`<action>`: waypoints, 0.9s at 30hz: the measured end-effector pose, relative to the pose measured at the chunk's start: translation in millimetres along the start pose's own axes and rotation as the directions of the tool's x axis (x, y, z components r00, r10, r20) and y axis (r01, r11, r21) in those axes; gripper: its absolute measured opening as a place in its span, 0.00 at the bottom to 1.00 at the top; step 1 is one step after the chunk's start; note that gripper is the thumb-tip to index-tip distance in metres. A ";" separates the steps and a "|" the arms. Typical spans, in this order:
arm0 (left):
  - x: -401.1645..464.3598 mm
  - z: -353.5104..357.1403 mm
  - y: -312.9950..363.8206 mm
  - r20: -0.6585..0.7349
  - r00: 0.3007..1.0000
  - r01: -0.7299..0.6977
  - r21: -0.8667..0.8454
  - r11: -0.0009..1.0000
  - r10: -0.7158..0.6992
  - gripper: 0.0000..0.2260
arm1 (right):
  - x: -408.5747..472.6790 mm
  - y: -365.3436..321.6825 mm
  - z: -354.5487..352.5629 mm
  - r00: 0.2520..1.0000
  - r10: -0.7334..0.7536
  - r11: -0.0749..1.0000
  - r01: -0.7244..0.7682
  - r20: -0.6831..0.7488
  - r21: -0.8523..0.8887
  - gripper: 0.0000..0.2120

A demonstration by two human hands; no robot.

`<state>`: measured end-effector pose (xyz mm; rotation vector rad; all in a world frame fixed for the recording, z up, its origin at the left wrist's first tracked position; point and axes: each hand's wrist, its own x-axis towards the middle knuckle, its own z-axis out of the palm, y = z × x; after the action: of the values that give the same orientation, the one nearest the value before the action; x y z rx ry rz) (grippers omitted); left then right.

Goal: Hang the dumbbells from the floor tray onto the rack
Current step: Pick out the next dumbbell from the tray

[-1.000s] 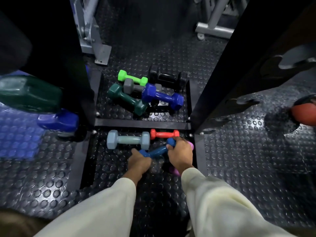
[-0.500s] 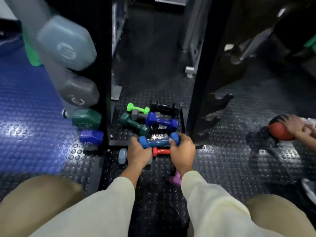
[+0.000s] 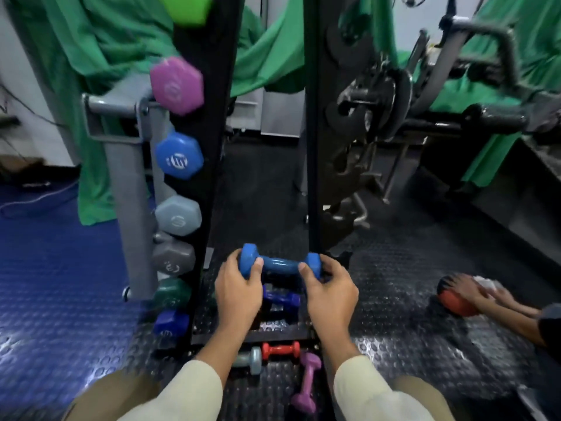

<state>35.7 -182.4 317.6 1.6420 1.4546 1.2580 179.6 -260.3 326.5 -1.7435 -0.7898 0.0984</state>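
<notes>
The rack point(image 3: 218, 123) is now filling the upper half of the view where a second ago only its feet and the floor tray point(image 3: 273, 329) were showing: the head is lifting, and the blue dumbbell point(image 3: 280, 265) is rising with it, clear of the tray and hanging in the air between the two black uprights at about 12 o'clock from the wrists. That reads as the lift being done and the hanging step beginning. The left upright is already carrying a column of dumbbell heads from 11 o'clock down to 8 o'clock, green at the top, then pink, blue, pale grey, dark grey, dark green and purple, so free hooks there look scarce; the right upright point(image 3: 312, 117) is showing bare notched edges, which seems the likelier home. The gap between the uprights is looking only a little wider than the dumbbell, so its ends will need care past the steel edges. The left hand point(image 3: 238, 291) is wrapping its grip round the left head, thumb on top, and the right hand point(image 3: 329, 294) is pinching the right head. Down at 6 o'clock a grey-blue dumbbell point(image 3: 250, 360), a red dumbbell point(image 3: 280, 350) and a pink dumbbell point(image 3: 306, 387) are still waiting on the floor. At 3 o'clock another person's hand is resting on a red ball point(image 3: 455, 302), well apart.
</notes>
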 end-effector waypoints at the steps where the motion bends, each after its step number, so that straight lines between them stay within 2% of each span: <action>1: 1.6 -1.5 13.1 -0.014 1.000 -0.025 -0.004 1.000 0.025 0.18 | 0.5 -9.2 -9.5 1.000 -0.012 1.000 0.012 -0.020 0.012 0.19; 4: 7.5 -0.1 48.9 -0.059 0.997 -0.046 -0.065 0.997 0.042 0.15 | 3.3 -33.2 -43.4 0.996 -0.086 0.988 0.087 -0.017 0.126 0.20; 6: 9.0 3.2 70.6 -0.057 0.998 -0.043 -0.127 0.991 0.036 0.14 | 7.8 -48.1 -70.3 0.984 -0.168 0.967 0.154 0.053 0.203 0.24; 8: 10.2 6.0 90.7 -0.019 0.998 -0.067 -0.168 0.984 0.064 0.13 | 19.9 -64.1 -100.9 0.964 -0.199 0.957 0.153 0.178 0.245 0.27; 9: 10.4 6.9 100.7 0.006 0.996 -0.084 -0.179 0.980 0.087 0.12 | 28.6 -71.6 -117.0 0.940 -0.189 0.957 0.112 0.283 0.268 0.28; 11: 12.1 9.5 118.3 0.051 0.990 -0.115 -0.200 0.973 0.128 0.11 | 43.6 -82.2 -148.6 0.837 -0.191 0.941 0.007 0.512 0.338 0.28; 13: 16.9 15.7 132.4 0.088 0.986 -0.119 -0.208 0.971 0.140 0.11 | 50.7 -82.7 -169.3 0.739 -0.204 0.897 -0.121 0.642 0.424 0.28; 14: 19.4 19.9 139.4 0.100 0.986 -0.108 -0.226 0.968 0.134 0.12 | 50.4 -81.2 -173.2 0.716 -0.205 0.873 -0.174 0.668 0.455 0.29; 18: 22.0 38.2 164.3 0.127 0.983 -0.093 -0.264 0.960 0.130 0.10 | 40.1 -68.7 -165.1 0.724 -0.178 0.863 -0.212 0.667 0.459 0.23; 23: 22.4 50.1 174.0 0.217 0.959 -0.116 -0.282 0.952 0.181 0.13 | 35.4 -53.1 -158.7 0.821 -0.214 0.881 -0.072 0.529 0.468 0.20; 27: 23.1 63.3 173.4 0.258 0.948 -0.092 -0.347 0.933 0.189 0.13 | 27.8 -45.3 -141.0 0.886 -0.197 0.845 -0.063 0.420 0.531 0.20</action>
<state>160.7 -188.3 455.2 1.6371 0.9068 1.2038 244.0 -356.6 422.9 -1.1582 -1.0509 0.6494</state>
